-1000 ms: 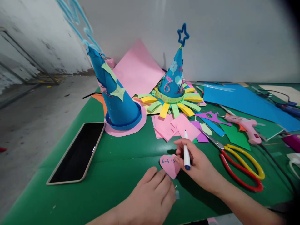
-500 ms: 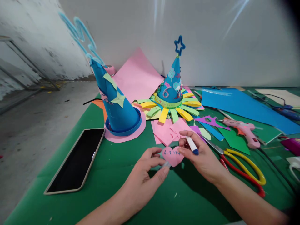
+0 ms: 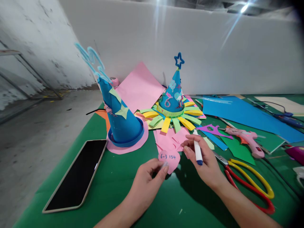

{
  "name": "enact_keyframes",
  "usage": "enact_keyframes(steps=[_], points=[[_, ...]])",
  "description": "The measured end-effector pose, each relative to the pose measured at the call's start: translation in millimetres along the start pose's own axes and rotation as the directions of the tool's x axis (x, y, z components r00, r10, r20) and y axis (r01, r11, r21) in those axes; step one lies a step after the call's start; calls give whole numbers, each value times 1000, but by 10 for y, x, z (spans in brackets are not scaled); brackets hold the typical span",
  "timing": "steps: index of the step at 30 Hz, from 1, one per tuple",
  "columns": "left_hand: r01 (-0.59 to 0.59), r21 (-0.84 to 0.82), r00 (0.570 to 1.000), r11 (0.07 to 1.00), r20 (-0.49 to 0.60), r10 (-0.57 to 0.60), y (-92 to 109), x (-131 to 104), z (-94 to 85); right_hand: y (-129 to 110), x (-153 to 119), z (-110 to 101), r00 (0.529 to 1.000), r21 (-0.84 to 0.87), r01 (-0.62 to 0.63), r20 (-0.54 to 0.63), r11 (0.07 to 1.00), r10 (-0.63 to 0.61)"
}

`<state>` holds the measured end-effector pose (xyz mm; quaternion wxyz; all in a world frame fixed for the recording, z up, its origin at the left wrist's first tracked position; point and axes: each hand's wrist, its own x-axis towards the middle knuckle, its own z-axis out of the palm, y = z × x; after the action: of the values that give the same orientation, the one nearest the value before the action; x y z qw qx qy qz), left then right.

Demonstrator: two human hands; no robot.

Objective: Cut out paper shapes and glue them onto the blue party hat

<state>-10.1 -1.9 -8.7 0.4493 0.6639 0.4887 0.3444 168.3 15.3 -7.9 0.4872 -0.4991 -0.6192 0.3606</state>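
Note:
A pink paper heart point(image 3: 171, 163) with "6-3 134" written in blue is pinched between the thumb and fingers of my left hand point(image 3: 149, 177). My right hand point(image 3: 205, 158), just right of the heart and apart from it, holds a white marker point(image 3: 198, 149) with its blue end pointing down. Pink paper scraps point(image 3: 166, 139) lie right behind both hands. Beyond them stands a blue cone hat point(image 3: 174, 95) with a "6", a star on top and a yellow-green paper fringe. Another blue cone hat point(image 3: 127, 126) with a pink brim and pale green stars leans at left.
A phone point(image 3: 77, 174) lies at left near the table's edge. Red-and-yellow-handled scissors point(image 3: 251, 177) are beside my right forearm. Behind them is a pink glue gun point(image 3: 249, 136) with a cord. A blue sheet point(image 3: 237, 110) and a pink sheet point(image 3: 140, 85) lie toward the back.
My right hand has come off the heart and moved slightly right, still with the marker. My left hand keeps the heart, which has shifted a little left. The camera view has tilted up.

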Motion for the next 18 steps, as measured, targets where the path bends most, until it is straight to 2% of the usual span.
enact_keyframes(steps=[4, 9, 15, 18], points=[[-38, 21, 999, 999, -20, 38, -37, -17, 5, 24, -62, 45, 999, -49, 7, 46, 999, -4], [-54, 26, 998, 998, -42, 55, -65, -18, 3, 31, -139, 130, 991, 14, -44, 126, 999, 42], [-97, -27, 994, 995, -43, 96, -63, -4, 0, 39, -154, 196, 994, -16, -39, 98, 999, 40], [-101, -81, 994, 992, -47, 98, -33, 2, -3, 55, -141, 196, 994, 26, -67, 88, 997, 65]])
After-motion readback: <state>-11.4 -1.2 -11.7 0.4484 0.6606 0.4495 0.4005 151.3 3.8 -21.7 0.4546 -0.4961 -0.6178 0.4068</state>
